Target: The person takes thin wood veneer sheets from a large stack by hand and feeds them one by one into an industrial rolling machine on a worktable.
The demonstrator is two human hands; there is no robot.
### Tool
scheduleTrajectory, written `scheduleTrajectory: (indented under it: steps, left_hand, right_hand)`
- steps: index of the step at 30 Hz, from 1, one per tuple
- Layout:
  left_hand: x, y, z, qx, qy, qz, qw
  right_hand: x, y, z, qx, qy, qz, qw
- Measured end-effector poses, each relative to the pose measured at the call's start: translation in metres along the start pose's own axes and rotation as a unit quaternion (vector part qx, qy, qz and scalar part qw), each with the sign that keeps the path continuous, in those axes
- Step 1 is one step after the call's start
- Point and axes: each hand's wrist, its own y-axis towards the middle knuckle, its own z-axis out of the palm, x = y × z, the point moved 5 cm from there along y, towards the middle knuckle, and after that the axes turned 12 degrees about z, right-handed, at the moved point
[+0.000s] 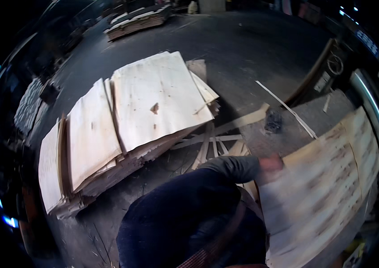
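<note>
Veneer sheet (319, 192), pale with brown blotches, lies at the person's right, its lower edge running near the bottom of the view. A dark line crosses its right part; whether this is a split or the edge of a second piece cannot be determined. Left hand (271, 163), extending from a grey-green sleeve (242, 168), is at the sheet's far left corner. Its fingers are smeared by motion blur: how far they are spread, and whether they grip the edge or merely touch it, cannot be told. Right hand is out of view.

Beyond the sheet, a grey bench (294, 125) carries a narrow pale strip (283, 107) and a dark lump (273, 121) of unclear nature. A bright metal bar (372, 116) stands along the right side. Left of the person is a large veneer stack (153, 89), uneven at its edges. The dark clothing (185, 219) covers the lower centre and hides part of the floor. The outer rim is lost in darkness.
</note>
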Motion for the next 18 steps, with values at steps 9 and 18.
scheduleTrajectory:
  steps: [9, 18]
  left_hand:
    - [-0.040, -0.030, -0.059, 0.012, -0.210, 0.073, 0.975]
    - [-0.087, -0.049, -0.037, 0.075, -0.331, 0.060, 0.939]
  right_hand:
    - [-0.009, 0.002, -0.014, 0.073, 0.106, -0.099, 0.987]
    - [0.007, -0.036, -0.011, -0.064, 0.091, -0.133, 0.985]
